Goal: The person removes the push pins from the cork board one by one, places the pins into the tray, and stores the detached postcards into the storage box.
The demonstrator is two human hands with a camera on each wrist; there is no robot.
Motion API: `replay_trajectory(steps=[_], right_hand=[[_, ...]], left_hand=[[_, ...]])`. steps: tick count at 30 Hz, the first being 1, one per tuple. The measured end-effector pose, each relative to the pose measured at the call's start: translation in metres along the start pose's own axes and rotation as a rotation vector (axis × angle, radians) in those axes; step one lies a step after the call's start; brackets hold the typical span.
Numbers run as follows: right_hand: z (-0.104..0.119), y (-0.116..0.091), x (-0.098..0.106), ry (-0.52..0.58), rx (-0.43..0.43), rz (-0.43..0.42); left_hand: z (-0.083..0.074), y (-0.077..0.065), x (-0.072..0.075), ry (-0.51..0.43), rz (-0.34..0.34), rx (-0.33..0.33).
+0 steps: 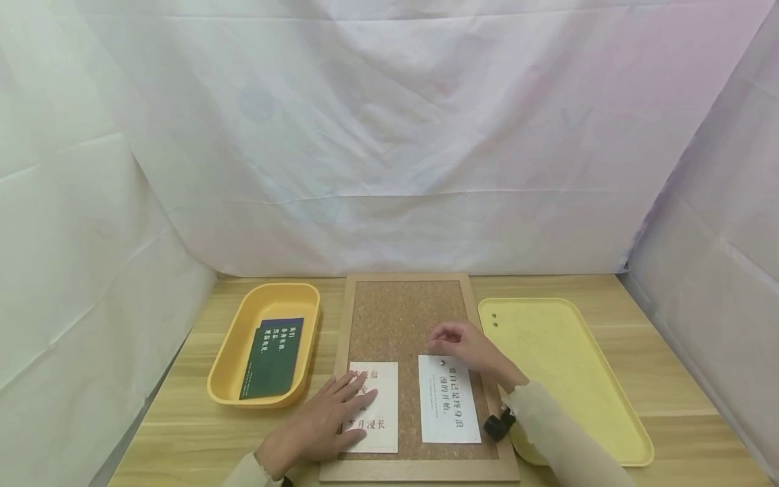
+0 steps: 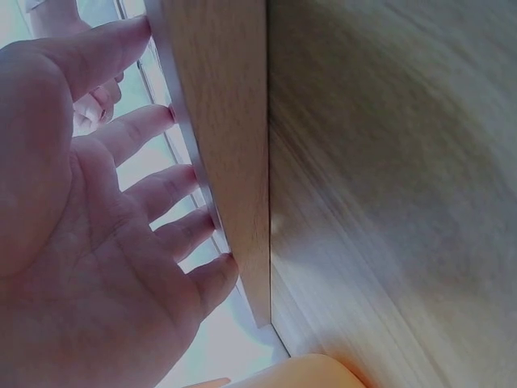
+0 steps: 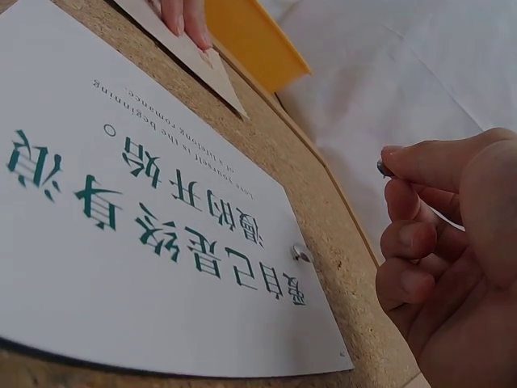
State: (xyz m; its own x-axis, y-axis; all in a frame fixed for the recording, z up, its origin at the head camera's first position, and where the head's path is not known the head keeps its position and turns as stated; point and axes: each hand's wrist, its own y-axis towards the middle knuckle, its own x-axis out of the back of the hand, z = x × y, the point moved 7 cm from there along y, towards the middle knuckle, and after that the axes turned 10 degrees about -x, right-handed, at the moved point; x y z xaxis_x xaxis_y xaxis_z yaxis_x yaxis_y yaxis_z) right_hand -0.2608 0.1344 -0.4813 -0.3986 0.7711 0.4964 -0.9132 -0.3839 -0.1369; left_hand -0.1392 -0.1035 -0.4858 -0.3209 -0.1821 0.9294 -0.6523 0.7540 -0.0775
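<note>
My right hand (image 1: 471, 348) is raised over the corkboard (image 1: 408, 308), just beyond the top edge of a white card (image 1: 435, 429). In the right wrist view its thumb and index finger pinch a small silver thumbtack (image 3: 384, 169), mostly hidden by the fingertips. Another silver thumbtack (image 3: 301, 252) sits at the top edge of the white card, which carries green lettering. My left hand (image 1: 331, 416) rests with spread, fairly straight fingers on a cream card (image 1: 385, 438) with red lettering, at the board's lower left. In the left wrist view its fingertips lie along the board's wooden frame (image 2: 222, 121).
Left of the board stands an orange-yellow basin (image 1: 220, 379) holding a dark green card (image 1: 268, 368) over a blue one. A pale yellow tray (image 1: 566, 372) lies on the right, with two thumbtacks (image 1: 494, 316) near its far left corner. White cloth (image 1: 389, 169) hangs around the table.
</note>
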Motion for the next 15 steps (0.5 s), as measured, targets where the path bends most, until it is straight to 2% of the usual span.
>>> replay_trajectory(steps=[4, 10, 15], right_hand=[[-0.004, -0.002, 0.004, -0.007, 0.019, -0.003], [-0.013, -0.006, 0.015, -0.037, 0.006, -0.054], [-0.004, -0.016, 0.023, -0.030, 0.027, -0.079]], left_hand=[[0.000, 0.000, 0.000, 0.002, -0.001, -0.002], [0.001, 0.000, 0.000, -0.018, 0.009, 0.011], [0.001, 0.000, 0.000, -0.020, 0.013, 0.013]])
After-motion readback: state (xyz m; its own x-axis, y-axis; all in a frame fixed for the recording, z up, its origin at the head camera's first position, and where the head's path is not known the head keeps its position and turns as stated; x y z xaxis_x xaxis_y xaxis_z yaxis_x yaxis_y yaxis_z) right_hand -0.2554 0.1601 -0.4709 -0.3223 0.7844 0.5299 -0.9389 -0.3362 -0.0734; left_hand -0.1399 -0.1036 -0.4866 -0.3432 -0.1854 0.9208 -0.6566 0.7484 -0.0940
